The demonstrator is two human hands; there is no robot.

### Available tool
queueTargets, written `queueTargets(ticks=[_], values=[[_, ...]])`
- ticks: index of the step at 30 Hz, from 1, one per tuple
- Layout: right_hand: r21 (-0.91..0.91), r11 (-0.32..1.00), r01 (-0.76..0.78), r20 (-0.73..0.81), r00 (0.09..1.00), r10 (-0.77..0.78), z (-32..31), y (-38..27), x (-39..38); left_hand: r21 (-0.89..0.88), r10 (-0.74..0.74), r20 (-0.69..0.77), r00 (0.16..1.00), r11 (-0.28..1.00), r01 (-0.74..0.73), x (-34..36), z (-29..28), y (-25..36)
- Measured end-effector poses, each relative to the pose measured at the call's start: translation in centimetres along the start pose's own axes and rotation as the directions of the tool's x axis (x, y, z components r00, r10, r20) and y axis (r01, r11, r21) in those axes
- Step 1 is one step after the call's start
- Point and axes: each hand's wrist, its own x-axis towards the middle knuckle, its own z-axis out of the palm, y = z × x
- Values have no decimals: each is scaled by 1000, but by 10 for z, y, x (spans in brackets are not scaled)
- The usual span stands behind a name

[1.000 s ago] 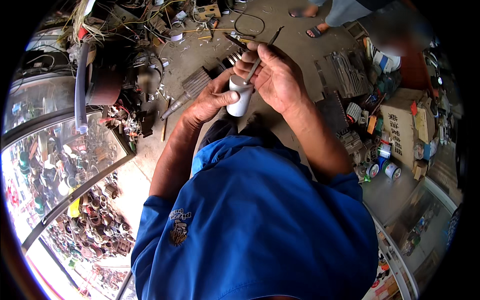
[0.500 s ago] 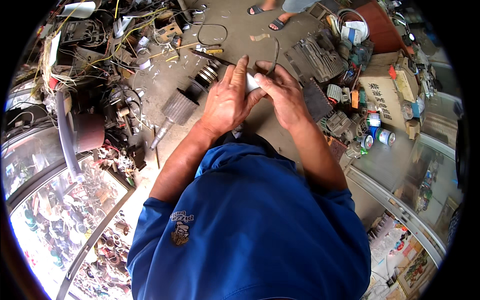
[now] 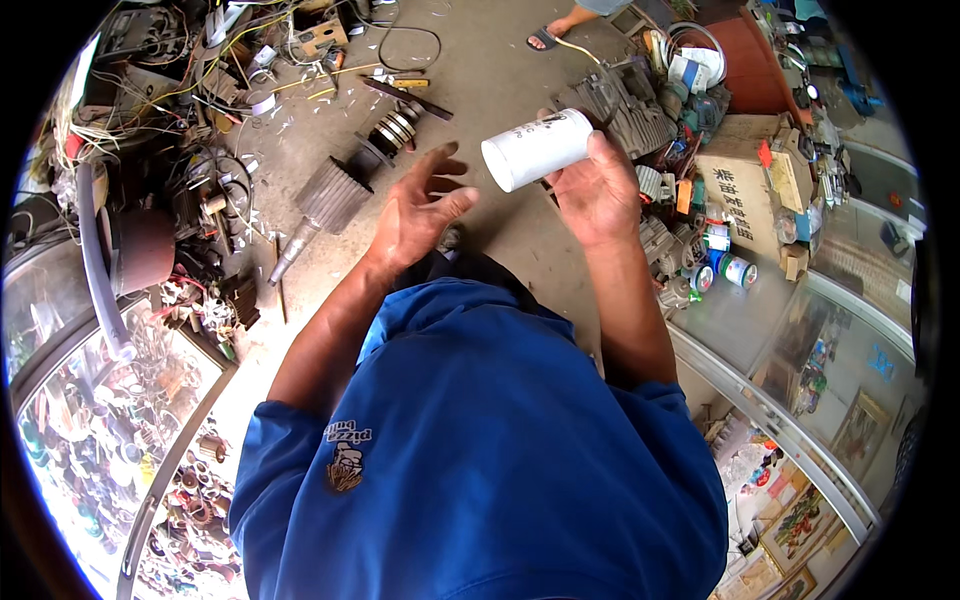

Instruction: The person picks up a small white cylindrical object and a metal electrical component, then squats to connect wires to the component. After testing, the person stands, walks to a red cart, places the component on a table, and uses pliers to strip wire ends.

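Note:
My right hand [image 3: 600,195] is shut on a white cylinder [image 3: 530,152] with dark printing, held on its side and slightly tilted, its right end among my fingers and thumb. My left hand [image 3: 425,205] is open just to the left of it, fingers apart and slightly curled, touching nothing that I can make out. A motor rotor [image 3: 335,195] with a grey shaft lies on the floor beyond my left hand, and a dark flat bar [image 3: 410,100] lies above it.
Tangled wires and parts [image 3: 200,70] cover the upper left. Ribbed castings [image 3: 625,110], cans [image 3: 735,270] and a cardboard box [image 3: 730,190] crowd the right. Glass cabinets [image 3: 120,430] flank me at both sides. Another person's sandalled foot [image 3: 550,32] stands at the top.
The cylinder, earlier between both hands, is now raised rightward and turned sideways in my right hand. My left hand has let go and opened. The thin dark rod held earlier is no longer clearly visible.

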Motion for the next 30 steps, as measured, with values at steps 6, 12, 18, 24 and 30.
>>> queueTargets(ticks=[6, 12, 18, 24, 30], values=[[34, 992, -125, -98, 987, 127, 18, 18, -5, -186, 248, -9, 969, 951, -245, 0, 21, 43], [259, 942, -215, -74, 968, 241, 18, 34, -6, -75, 308, 31, 951, 949, -305, 6, 16, 54], [151, 981, -124, 28, 992, 121, 9, 30, -5, -540, 25, 191, 981, 838, 83, 11, -5, 28], [-360, 920, 157, 125, 985, -119, 16, 27, -4, -619, -75, 278, 958, 749, 238, 20, -21, 9], [-396, 907, 141, 57, 990, -129, 16, 34, -4, -490, -127, 234, 964, 841, 230, 32, -25, 1]])
